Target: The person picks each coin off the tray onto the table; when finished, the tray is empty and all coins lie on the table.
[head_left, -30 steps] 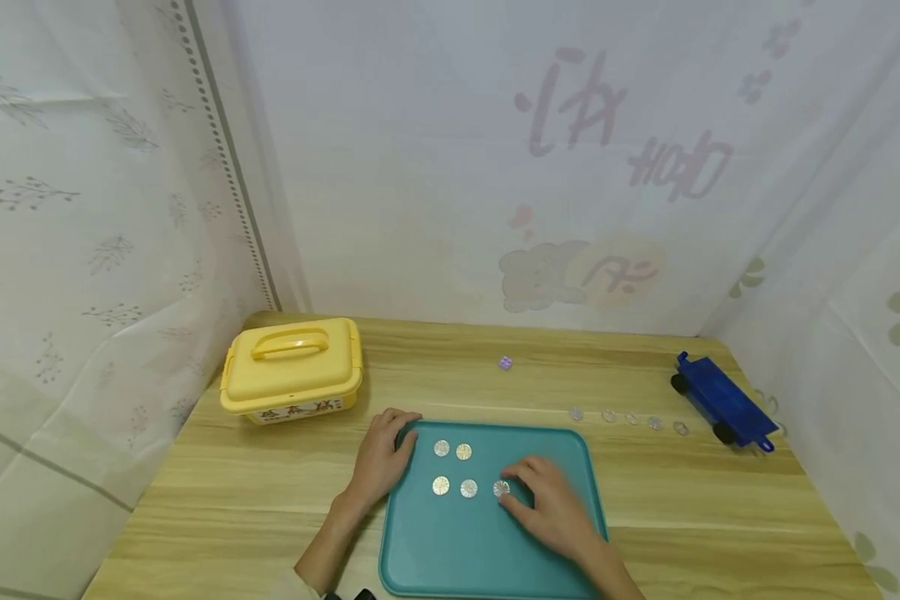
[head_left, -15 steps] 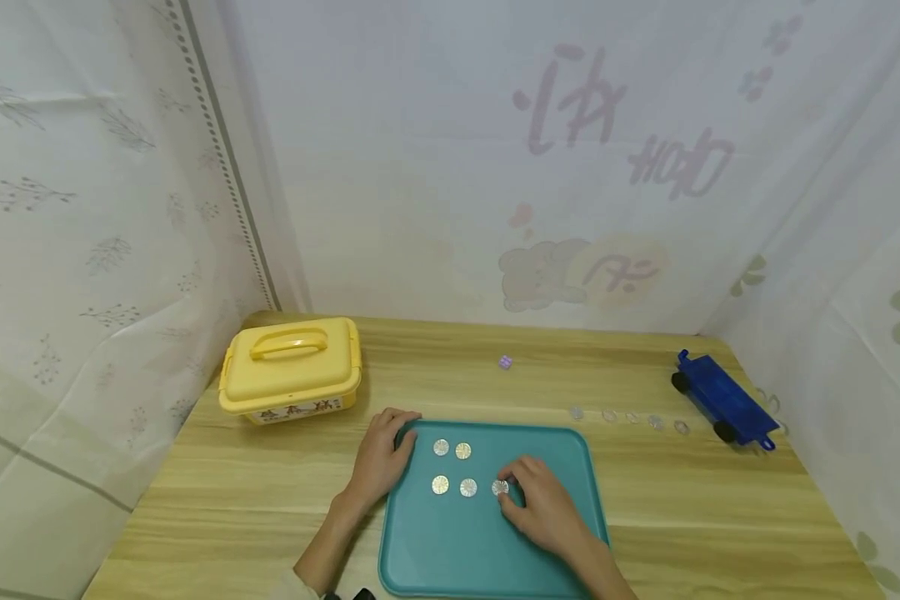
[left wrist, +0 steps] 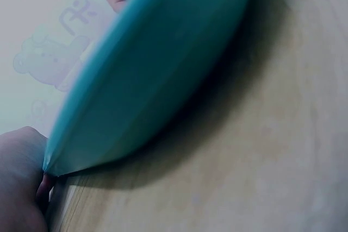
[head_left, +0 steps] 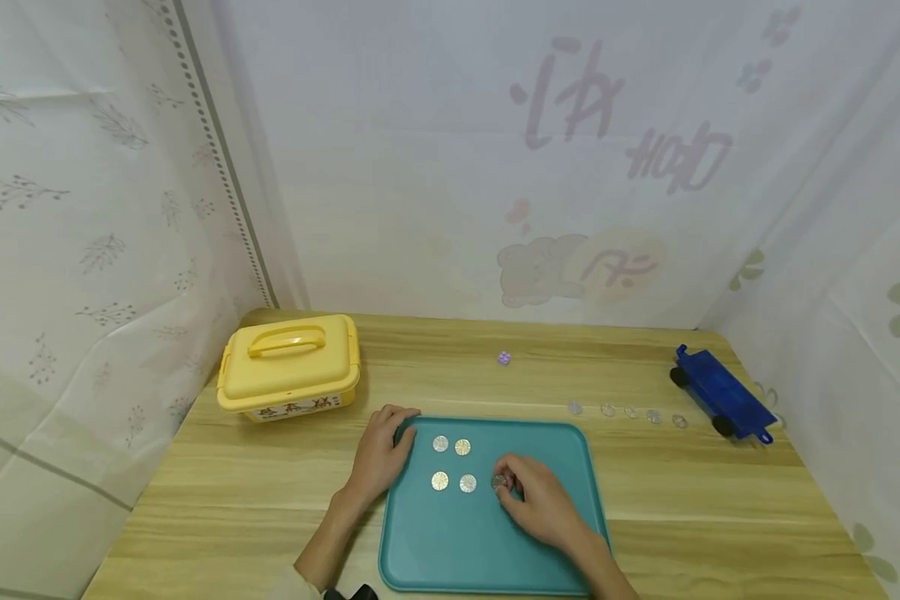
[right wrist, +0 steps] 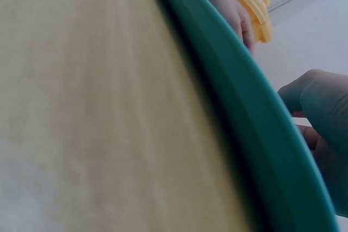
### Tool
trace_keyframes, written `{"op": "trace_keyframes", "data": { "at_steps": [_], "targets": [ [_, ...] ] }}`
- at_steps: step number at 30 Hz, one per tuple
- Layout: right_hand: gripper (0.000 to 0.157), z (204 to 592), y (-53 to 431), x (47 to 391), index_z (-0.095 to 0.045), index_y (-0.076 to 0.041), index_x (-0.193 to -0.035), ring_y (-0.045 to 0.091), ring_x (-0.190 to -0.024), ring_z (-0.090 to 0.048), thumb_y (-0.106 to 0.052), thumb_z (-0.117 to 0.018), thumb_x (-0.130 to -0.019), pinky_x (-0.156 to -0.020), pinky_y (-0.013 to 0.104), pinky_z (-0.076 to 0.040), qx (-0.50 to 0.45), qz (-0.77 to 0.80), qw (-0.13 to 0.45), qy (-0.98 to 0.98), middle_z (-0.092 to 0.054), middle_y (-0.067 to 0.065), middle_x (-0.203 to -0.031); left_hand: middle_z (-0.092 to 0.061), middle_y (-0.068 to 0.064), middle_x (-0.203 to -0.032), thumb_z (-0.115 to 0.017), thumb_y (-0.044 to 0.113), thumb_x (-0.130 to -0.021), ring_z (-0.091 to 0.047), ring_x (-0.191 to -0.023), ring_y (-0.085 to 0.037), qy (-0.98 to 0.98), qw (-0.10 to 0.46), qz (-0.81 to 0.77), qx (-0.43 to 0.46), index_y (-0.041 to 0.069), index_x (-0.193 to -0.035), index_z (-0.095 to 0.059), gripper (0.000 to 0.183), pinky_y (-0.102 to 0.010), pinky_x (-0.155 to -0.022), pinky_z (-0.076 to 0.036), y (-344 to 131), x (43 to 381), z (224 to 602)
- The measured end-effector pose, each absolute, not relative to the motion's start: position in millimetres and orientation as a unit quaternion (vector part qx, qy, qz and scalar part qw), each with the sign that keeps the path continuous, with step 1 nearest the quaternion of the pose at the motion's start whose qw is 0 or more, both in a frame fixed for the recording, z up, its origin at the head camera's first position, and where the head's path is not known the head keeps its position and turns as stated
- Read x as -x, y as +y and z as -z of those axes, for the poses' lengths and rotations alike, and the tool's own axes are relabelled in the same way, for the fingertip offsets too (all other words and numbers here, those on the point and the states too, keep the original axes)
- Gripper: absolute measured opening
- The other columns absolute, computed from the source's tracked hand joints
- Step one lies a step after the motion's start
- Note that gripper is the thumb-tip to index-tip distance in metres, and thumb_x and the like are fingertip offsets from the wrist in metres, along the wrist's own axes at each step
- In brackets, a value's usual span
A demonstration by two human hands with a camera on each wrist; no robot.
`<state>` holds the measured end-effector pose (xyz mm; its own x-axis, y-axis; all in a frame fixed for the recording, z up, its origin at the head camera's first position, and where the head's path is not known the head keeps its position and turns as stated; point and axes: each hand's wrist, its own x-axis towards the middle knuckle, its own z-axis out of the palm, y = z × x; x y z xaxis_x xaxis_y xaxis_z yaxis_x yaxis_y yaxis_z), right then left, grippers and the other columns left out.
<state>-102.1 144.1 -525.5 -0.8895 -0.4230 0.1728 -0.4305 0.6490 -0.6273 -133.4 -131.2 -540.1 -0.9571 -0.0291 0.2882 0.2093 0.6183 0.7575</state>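
A teal tray (head_left: 487, 550) lies on the wooden table. My left hand (head_left: 378, 454) holds its far left corner, the thumb along the rim; in the left wrist view, fingers show at the tray's corner. Over the tray, my right hand (head_left: 543, 504) pinches a silver coin (head_left: 498, 482) between thumb and fingers, and the coin looks darker and tilted. Left of it, a silver coin (head_left: 467, 483) and a gold coin (head_left: 439, 481) lie in the same row. Behind these lie another silver coin (head_left: 440, 444) and gold coin (head_left: 462, 447).
A row of several clear or silvery discs (head_left: 631, 412) lies on the table right of the tray. Near its end stands a blue toy trailer (head_left: 723, 392) with black wheels. A small purple block (head_left: 504, 358) sits behind the tray, and a yellow lidded box (head_left: 288, 367) stands back left.
My right thumb and fingers have closed in on the coin, which turns from flat and bright to tilted and dark. My left hand stays on the tray's corner.
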Motion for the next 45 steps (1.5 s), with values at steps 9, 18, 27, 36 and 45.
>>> {"op": "trace_keyframes", "data": {
  "at_steps": [9, 18, 27, 36, 45],
  "targets": [
    [0.009, 519, 162, 110, -0.066, -0.018, -0.104, 0.003, -0.072, -0.050, -0.016, -0.068, -0.095, -0.065, 0.022, -0.046, -0.223, -0.467, -0.067, -0.853, -0.058, -0.009, -0.082, -0.065, -0.005, -0.109, -0.060, 0.000, -0.096, -0.055, -0.102, -0.021, -0.891, 0.137, 0.430, 0.054, 0.008, -0.120, -0.070, 0.028, -0.042, -0.088, -0.049, -132, 133, 541],
    [0.021, 499, 209, 132, -0.066, -0.011, -0.115, 0.009, -0.077, -0.052, -0.021, -0.067, -0.096, -0.067, 0.022, -0.044, -0.103, -0.499, 0.034, -0.860, -0.060, 0.000, -0.091, -0.065, -0.004, -0.109, -0.059, 0.000, -0.096, -0.055, -0.102, -0.020, -0.893, 0.128, 0.429, 0.050, 0.009, -0.121, -0.070, 0.028, -0.041, -0.088, -0.049, -132, 134, 540],
    [0.027, 520, 255, 153, -0.061, 0.000, -0.122, 0.003, -0.081, -0.052, -0.014, -0.062, -0.099, -0.071, 0.016, -0.046, 0.000, -0.548, 0.064, -0.834, -0.060, 0.003, -0.095, -0.065, -0.004, -0.108, -0.060, 0.000, -0.096, -0.055, -0.101, -0.020, -0.892, 0.140, 0.426, 0.056, 0.009, -0.120, -0.070, 0.028, -0.040, -0.086, -0.049, -133, 134, 542],
    [0.020, 543, 266, 158, -0.067, -0.008, -0.113, 0.008, -0.075, -0.054, -0.022, -0.064, -0.098, -0.065, 0.019, -0.046, 0.017, -0.487, 0.111, -0.866, -0.065, 0.005, -0.090, -0.063, -0.005, -0.104, -0.061, -0.002, -0.094, -0.054, -0.097, -0.019, -0.890, 0.148, 0.428, 0.058, 0.005, -0.120, -0.071, 0.029, -0.037, -0.083, -0.050, -131, 135, 542],
    [0.016, 546, 264, 157, -0.071, -0.007, -0.108, 0.008, -0.067, -0.052, -0.017, -0.067, -0.096, -0.059, 0.020, -0.044, -0.035, -0.459, 0.133, -0.878, -0.066, 0.004, -0.083, -0.064, -0.007, -0.099, -0.062, -0.007, -0.092, -0.057, -0.094, -0.022, -0.896, 0.150, 0.413, 0.069, 0.002, -0.119, -0.071, 0.029, -0.038, -0.081, -0.051, -140, 135, 539]
  ]
}}
